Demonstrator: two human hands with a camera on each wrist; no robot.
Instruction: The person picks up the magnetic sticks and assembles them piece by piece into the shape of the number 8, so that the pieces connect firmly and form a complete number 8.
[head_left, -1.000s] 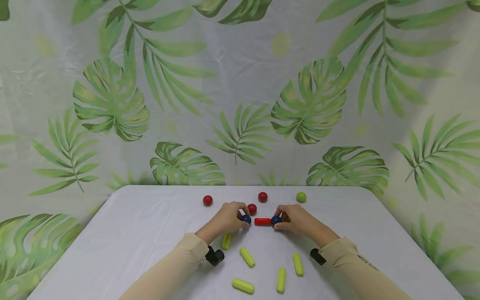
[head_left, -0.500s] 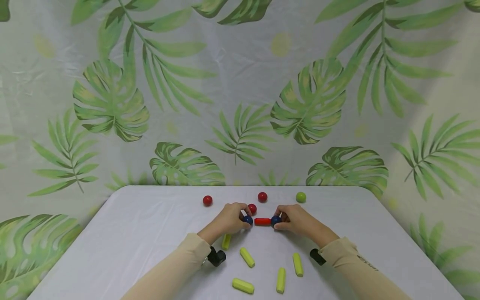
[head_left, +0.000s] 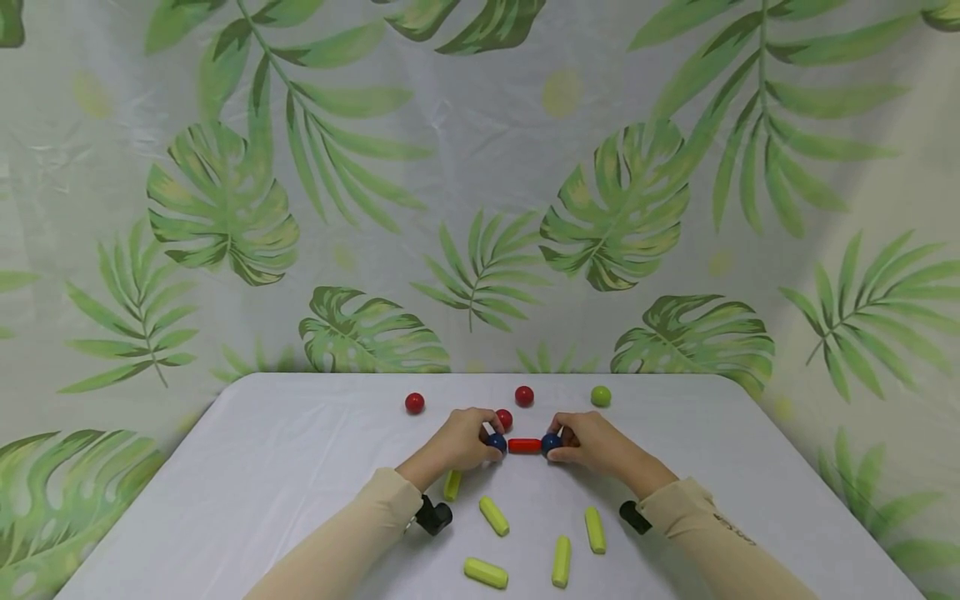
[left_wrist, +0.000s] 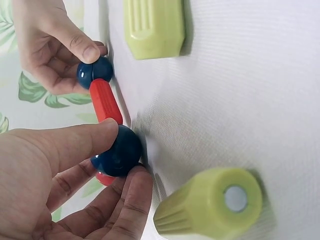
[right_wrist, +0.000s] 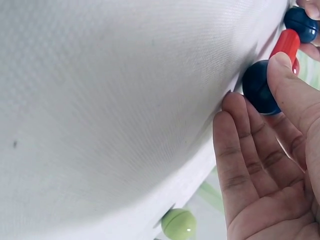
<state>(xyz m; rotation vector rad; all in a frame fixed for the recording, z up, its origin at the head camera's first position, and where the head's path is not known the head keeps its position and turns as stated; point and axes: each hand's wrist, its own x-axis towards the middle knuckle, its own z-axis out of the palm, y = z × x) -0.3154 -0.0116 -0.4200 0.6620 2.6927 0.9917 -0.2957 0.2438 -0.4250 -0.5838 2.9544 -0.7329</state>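
My left hand (head_left: 459, 437) pinches a dark blue ball (left_wrist: 122, 152) between thumb and fingers, low over the table. Opposite it, my right hand (head_left: 592, 439) grips another dark blue ball (right_wrist: 260, 87). Between the two balls lies a short red ribbed stick (head_left: 524, 446). Its right end meets the right ball; at the left ball it is touching or nearly so, and I cannot tell which. A red ball (head_left: 504, 419) sits just behind the left hand's fingers, and in the left wrist view it is mostly hidden by the blue ball.
Several yellow-green sticks, one of them (head_left: 486, 572) at the front, lie scattered nearer me on the white table (head_left: 300, 500). Along the back stand a red ball (head_left: 415, 403), another red ball (head_left: 524, 396) and a green ball (head_left: 601, 396). A leaf-patterned curtain (head_left: 480, 167) hangs behind.
My left hand has moved slightly right with its blue ball, narrowing the gap to the red stick's left end. The right hand and its ball have stayed in place.
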